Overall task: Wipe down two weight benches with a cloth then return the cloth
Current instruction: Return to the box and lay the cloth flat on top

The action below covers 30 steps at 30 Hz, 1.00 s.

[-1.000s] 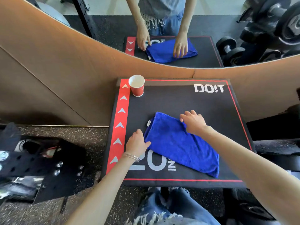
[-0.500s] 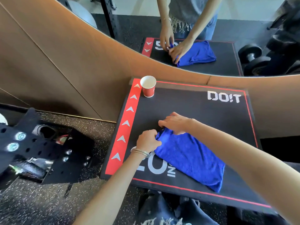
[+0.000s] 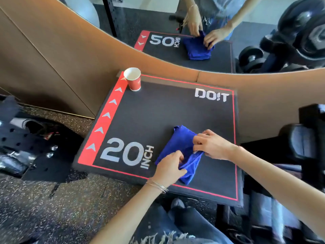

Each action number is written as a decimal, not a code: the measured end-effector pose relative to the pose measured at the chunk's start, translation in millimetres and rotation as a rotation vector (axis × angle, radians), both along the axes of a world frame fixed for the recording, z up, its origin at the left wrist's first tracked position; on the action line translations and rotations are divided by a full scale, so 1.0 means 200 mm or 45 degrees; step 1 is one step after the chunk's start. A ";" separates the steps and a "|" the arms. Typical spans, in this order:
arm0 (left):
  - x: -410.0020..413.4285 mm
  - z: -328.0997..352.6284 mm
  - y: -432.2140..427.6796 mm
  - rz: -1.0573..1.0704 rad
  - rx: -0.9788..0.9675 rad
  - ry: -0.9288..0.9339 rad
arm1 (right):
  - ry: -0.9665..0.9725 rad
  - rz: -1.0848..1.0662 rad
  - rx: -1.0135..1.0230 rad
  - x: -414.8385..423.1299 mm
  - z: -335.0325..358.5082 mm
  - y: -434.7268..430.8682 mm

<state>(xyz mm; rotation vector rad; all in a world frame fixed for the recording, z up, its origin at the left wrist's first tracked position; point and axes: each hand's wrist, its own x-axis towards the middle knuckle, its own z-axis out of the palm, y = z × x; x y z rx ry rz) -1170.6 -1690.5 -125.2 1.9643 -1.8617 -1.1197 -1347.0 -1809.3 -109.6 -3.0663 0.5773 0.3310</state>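
**Cloth bunched under both hands on 20 INCH box**

The blue cloth [image 3: 179,147] is lying on the black top of the plyo box [image 3: 158,111], in the near-right part of the surface, just right of the "20 INCH" print. It is folded into a narrow, bunched strip. The long axis runs diagonally: far end pointed up-left toward the middle of the box, near end pointed down-right toward the red border line at the near edge. The far corner is turned up slightly.

The left hand [image 3: 169,167] is closed on the near part of the cloth, fingers curled in and pinching a fold. A thin bracelet [image 3: 158,185] is worn on that wrist. The right hand [image 3: 211,146] is closed on the right edge of the cloth at mid-length, fingertips pinching the fabric. The two hands are set close together, with cloth between them.

A red paper cup [image 3: 133,80] is standing upright at the far-left corner of the box, well apart from the cloth. The box is pushed against a tan wall panel [image 3: 52,59]. Above it, a mirror [image 3: 255,32] shows the same hands, cloth and dumbbells. Black gym equipment [image 3: 26,147] is seen on the speckled floor to the left.
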 end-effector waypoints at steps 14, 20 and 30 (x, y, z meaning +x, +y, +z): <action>-0.25 -0.17 0.14 0.279 -0.075 -0.428 | 0.048 -0.129 0.233 0.13 -0.21 0.00; -0.08 -0.24 -0.06 0.110 -0.190 -0.259 | -0.050 -0.587 0.153 0.00 -0.31 0.11; 0.15 -0.24 -0.51 -0.663 -0.104 -0.574 | 0.013 -1.150 0.214 0.03 -0.40 0.29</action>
